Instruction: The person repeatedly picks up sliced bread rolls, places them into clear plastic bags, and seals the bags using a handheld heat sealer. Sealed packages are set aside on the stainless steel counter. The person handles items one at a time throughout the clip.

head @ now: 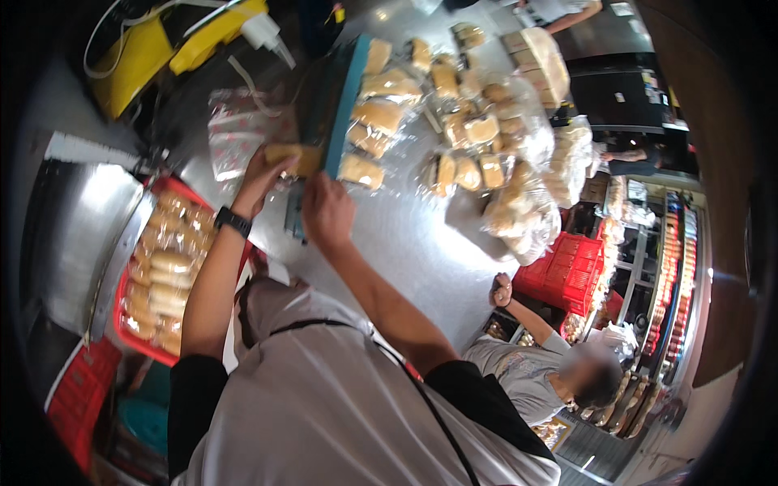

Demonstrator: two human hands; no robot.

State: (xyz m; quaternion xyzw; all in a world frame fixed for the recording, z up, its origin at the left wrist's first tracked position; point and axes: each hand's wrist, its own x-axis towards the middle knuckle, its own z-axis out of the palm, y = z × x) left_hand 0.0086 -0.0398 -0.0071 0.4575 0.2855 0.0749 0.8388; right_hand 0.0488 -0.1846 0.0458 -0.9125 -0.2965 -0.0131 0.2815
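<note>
My left hand (258,182), with a dark watch on the wrist, grips a golden bread roll (298,158), which looks to be in clear plastic. The roll's far end meets a long dark device with a teal edge (343,115), likely a bag sealer. Against the near end of that edge rests my right hand (328,209), fingers curled; what they hold is hidden. Just beyond the teal edge, several bagged bread rolls (377,115) lie in a row. Flat clear bags with a pink print (234,133) lie to the left of the device.
On the steel table (389,243) are more bagged rolls (468,127) and large filled plastic bags (526,212). At left, a red crate (124,328) holds wrapped bread. A co-worker (523,370) stands at right near red crates (562,270). Yellow equipment (213,36) occupies the upper left.
</note>
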